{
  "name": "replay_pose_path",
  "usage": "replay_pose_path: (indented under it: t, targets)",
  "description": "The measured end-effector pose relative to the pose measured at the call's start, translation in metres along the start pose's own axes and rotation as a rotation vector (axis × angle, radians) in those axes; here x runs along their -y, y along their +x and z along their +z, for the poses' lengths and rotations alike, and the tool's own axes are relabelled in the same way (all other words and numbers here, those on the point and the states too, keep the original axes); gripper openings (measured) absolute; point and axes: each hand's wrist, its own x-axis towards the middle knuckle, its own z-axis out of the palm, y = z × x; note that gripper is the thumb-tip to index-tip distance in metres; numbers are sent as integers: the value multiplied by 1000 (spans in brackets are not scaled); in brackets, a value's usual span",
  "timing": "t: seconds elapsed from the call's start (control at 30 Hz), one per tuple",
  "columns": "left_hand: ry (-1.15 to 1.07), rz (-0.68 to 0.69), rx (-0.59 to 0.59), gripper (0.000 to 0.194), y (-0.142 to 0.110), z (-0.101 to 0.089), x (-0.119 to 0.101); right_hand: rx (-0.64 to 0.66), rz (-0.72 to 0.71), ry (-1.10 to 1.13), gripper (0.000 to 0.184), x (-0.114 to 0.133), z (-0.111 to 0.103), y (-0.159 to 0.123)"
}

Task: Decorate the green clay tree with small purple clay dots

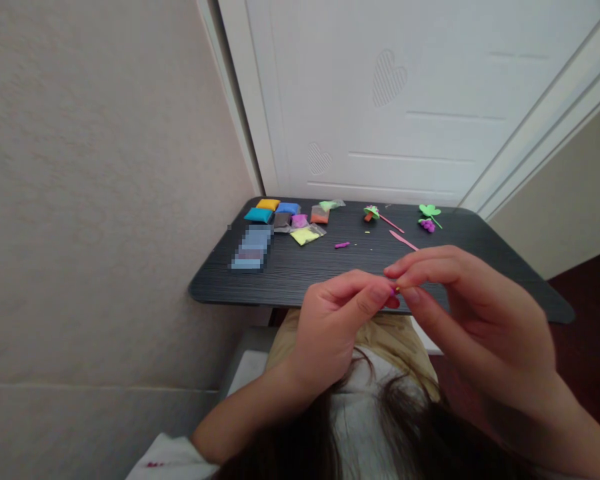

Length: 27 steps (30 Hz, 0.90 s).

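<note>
My left hand (pixel 333 320) is closed, thumb and forefinger pinching a small piece of purple clay (pixel 393 292) that mostly hides behind the fingertips. My right hand (pixel 485 317) meets it from the other side, with thumb and forefinger pressed around a tiny yellow bit (pixel 398 289) touching the purple piece. Both hands are above the near edge of the dark table (pixel 300 283). Beyond them lie a purple clay roll (pixel 342 245), a thin yellow piece (pixel 367 232) and a pink modelling knife (pixel 404 241).
Packets of coloured clay, including a teal one (pixel 259 215) and a yellow one (pixel 306 235), lie at the back left beside a blurred pale-blue rectangle (pixel 253 247). A mushroom-like clay figure (pixel 371 213), pink stick (pixel 393 223), green clover shape (pixel 429 211) and purple grape-like cluster (pixel 427 226) lie farther right.
</note>
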Motion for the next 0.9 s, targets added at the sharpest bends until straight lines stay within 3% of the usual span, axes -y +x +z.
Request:
replay_pose_path:
  t: [0.2,0.4,0.9]
  targets:
    - [63,80,0,14,-2,1,-2,29,-50,-31,25,3,0,-1]
    - [101,146,30,12,-2,-2,-1,-32,-49,-26,23,6,3,-1]
    - [120,121,44,13,-3,-2,-4,13,-80,-53,24,6,0,-1]
